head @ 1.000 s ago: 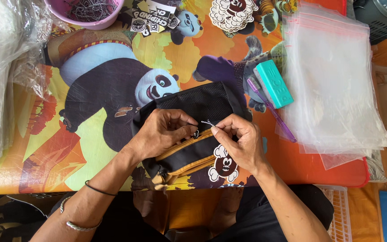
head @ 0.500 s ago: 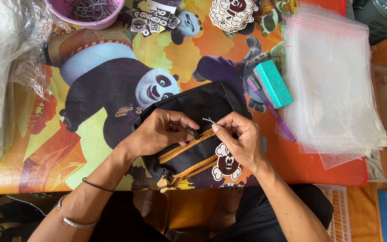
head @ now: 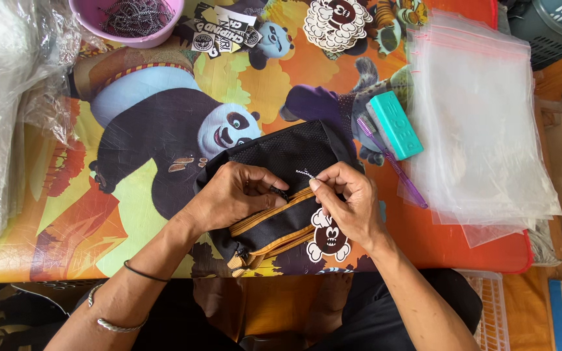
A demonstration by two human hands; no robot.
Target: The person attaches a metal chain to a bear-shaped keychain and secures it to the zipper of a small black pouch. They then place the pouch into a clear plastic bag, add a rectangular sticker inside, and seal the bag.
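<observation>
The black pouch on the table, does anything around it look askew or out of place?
Nothing much. The black pouch lies tilted under the left hand and right hand. The purple toothbrush lies slanted, half onto the stack of clear bags.

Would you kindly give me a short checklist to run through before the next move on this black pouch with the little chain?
1. Black pouch lies flat on the table: ok.
2. Left hand steadies the pouch near the orange zipper: ok.
3. Right hand pinches the small ball chain at its fingertips: ok.
4. Chain passed through the zipper pull: cannot tell, the fingers hide it.
5. Tag with the cartoon skull lies at the pouch, under the right hand: ok.
6. Pink bowl of spare chains stands at the far edge of the table: ok.
</observation>
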